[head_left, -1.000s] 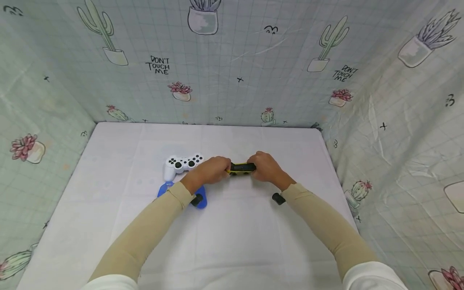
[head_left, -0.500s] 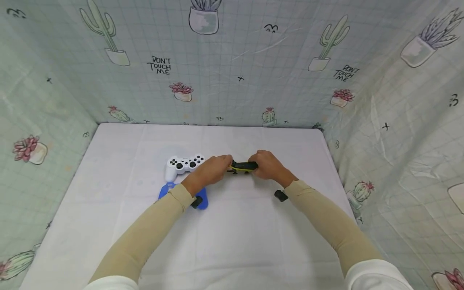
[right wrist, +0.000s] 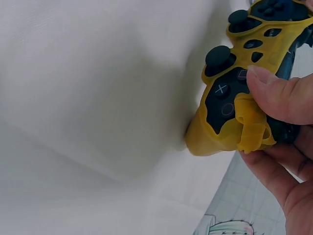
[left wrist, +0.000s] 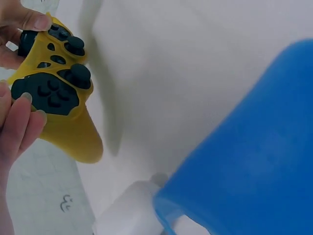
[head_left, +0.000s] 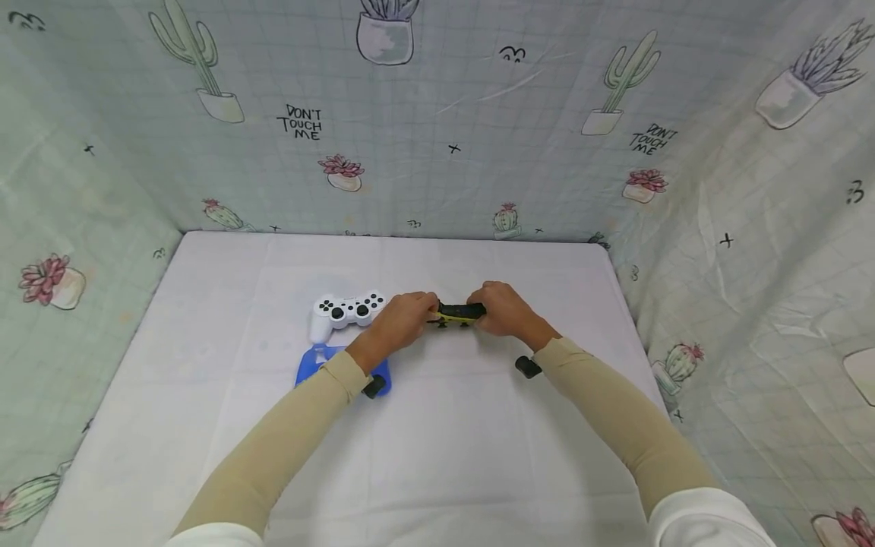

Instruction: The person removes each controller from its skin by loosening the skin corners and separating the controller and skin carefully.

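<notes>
A black game controller [head_left: 462, 312] in a yellow rubbery cover [right wrist: 269, 44] is held between both hands over the table. My left hand [head_left: 405, 317] grips its directional-pad end, fingertips at the cover's edge in the left wrist view. The right hand [head_left: 504, 311] holds the end with the symbol buttons, thumb [right wrist: 266, 81] on the face and fingers beneath. Beside that thumb, a flap of the cover [right wrist: 252, 125] is folded and bunched over the buttons. Along the controller's back edge, black plastic shows outside the cover.
Left of the hands lies a white game controller [head_left: 349, 308]. In front of it is a blue cover [head_left: 311, 363], partly hidden by the left sleeve. Dark wrist cameras [head_left: 528, 368] hang below the forearms. A patterned curtain [head_left: 437, 114] rises behind the white table [head_left: 451, 456].
The controller has tilted slightly between the hands. Yellow that edged its back rim now shows mostly below the black edge. Both hands keep their hold and have shifted only a little.
</notes>
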Motion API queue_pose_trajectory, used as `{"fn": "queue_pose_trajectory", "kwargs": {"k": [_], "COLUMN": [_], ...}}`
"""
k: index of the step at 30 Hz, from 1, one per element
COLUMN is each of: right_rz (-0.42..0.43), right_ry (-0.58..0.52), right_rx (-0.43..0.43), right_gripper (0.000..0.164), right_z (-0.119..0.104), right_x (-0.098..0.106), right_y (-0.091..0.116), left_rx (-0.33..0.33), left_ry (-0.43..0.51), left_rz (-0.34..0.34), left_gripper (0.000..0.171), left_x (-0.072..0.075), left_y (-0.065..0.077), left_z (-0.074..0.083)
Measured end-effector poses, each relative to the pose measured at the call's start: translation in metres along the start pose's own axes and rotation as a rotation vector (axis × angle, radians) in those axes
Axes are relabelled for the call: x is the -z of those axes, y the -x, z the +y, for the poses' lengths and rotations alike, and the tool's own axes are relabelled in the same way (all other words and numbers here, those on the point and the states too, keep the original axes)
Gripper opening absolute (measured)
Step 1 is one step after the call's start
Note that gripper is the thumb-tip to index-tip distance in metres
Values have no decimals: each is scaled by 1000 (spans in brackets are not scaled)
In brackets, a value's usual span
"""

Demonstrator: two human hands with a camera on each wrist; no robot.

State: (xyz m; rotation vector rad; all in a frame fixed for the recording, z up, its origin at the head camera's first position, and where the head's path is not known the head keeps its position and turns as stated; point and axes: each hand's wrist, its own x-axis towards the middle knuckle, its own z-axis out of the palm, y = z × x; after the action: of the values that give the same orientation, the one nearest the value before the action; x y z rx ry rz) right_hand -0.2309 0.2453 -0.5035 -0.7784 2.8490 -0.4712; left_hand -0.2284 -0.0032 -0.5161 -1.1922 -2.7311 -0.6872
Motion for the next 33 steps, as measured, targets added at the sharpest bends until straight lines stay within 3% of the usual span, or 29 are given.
{"fn": "queue_pose_trajectory", "kwargs": {"k": [6, 14, 21, 27, 33], "right_rz": [-24, -30, -29, -35, -39], "right_ry": [3, -2, -25, -17, -2], "right_rx": [-30, -37, -36, -65, -59], "right_gripper": [24, 25, 26, 28, 27], "right_z": [-3, -5, -5, -4, -3], "right_x": [1, 2, 2, 2, 1], "right_y": [-4, -6, -6, -7, -7], "left_rx": [18, 90, 76, 84, 157], "left_ry": [10, 90, 136, 157, 173], "left_rz": [-8, -15, -12, 13, -71], "left_gripper": [4, 7, 16, 13, 13], "left_x": [-1, 0, 4, 3, 2], "left_y": [3, 0, 3, 5, 2], "left_z": [-5, -4, -8, -12, -10]}}
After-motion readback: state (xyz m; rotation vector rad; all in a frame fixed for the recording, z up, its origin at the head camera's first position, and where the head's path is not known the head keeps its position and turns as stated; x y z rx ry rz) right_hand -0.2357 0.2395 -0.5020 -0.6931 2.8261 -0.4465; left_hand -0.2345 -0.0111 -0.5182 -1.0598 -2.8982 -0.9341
